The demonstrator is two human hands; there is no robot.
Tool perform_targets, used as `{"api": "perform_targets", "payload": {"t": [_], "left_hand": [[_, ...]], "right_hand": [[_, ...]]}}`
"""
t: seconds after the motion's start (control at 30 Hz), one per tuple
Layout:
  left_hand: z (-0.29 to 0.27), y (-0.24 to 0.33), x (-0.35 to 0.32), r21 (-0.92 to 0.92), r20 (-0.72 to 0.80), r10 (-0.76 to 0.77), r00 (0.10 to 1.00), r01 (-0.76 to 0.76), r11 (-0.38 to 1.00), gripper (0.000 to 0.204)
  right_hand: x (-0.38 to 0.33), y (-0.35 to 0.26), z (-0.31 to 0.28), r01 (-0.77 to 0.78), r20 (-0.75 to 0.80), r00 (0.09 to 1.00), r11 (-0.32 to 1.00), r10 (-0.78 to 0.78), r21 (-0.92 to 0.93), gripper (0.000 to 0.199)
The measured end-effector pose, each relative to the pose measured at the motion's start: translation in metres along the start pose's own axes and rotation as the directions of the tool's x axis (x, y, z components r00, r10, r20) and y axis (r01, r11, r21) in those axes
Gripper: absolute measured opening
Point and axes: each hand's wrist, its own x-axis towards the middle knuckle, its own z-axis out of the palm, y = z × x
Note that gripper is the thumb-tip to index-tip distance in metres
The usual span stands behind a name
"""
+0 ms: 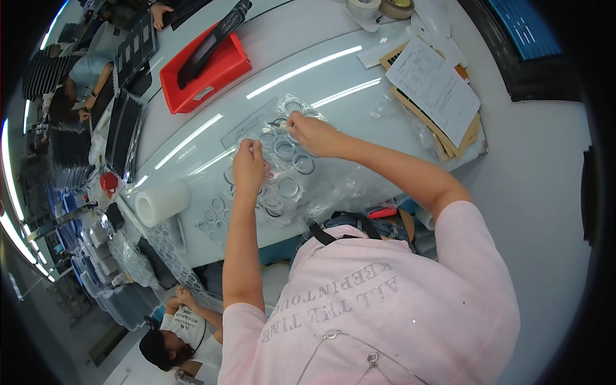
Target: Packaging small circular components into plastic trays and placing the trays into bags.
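Metal-looking rings in clear plastic bags [289,187] lie heaped on the glass-topped table under and around both hands. My left hand [248,168] is closed at the left side of the heap, thumb and fingers pinched together; what they hold is too small to tell. My right hand [316,133] is closed above the upper rings, its fingertips pinched near a small pale and dark piece I cannot name. A red bit [268,169] shows among the bags beside my left hand. More rings [217,205] lie on the glass to the left of my left forearm.
A red bin [206,77] with a black object stands at the far left. White roll material [162,203] lies left of the rings. Papers [433,90] are stacked far right, tape rolls [396,8] at the back. One person [192,327] is at lower left, another [90,77] at upper left.
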Motion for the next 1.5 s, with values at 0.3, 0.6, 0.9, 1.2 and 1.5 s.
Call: {"api": "perform_targets", "payload": {"t": [0.3, 0.6, 0.9, 1.2, 1.5], "left_hand": [[0.005, 0.013, -0.003, 0.197, -0.054, 0.11, 0.992, -0.097, 0.976, 0.029], [0.009, 0.015, -0.007, 0.619, -0.12, 0.37, 0.921, -0.222, 0.753, 0.028], [0.004, 0.007, -0.028, 0.379, -0.176, 0.18, 0.968, -0.102, 0.92, 0.029], [0.017, 0.005, -0.041, 0.512, -0.168, 0.348, 0.922, -0.22, 0.83, 0.02], [0.035, 0.005, -0.076, 0.489, -0.174, 0.559, 0.81, -0.422, 0.764, 0.014]], "right_hand": [[0.02, -0.019, 0.048, -0.016, 0.006, 1.0, 0.991, 0.017, -0.133, 0.021], [0.009, -0.035, 0.033, 0.03, 0.08, 0.997, 0.944, -0.004, -0.328, 0.024], [0.004, -0.011, -0.006, 0.063, -0.063, 0.995, 0.96, -0.083, -0.273, 0.025], [0.05, 0.013, 0.022, 0.194, 0.297, 0.928, 0.972, -0.225, 0.131, 0.031], [0.048, 0.012, 0.061, 0.191, 0.003, 0.981, 0.964, -0.193, -0.186, 0.027]]}}
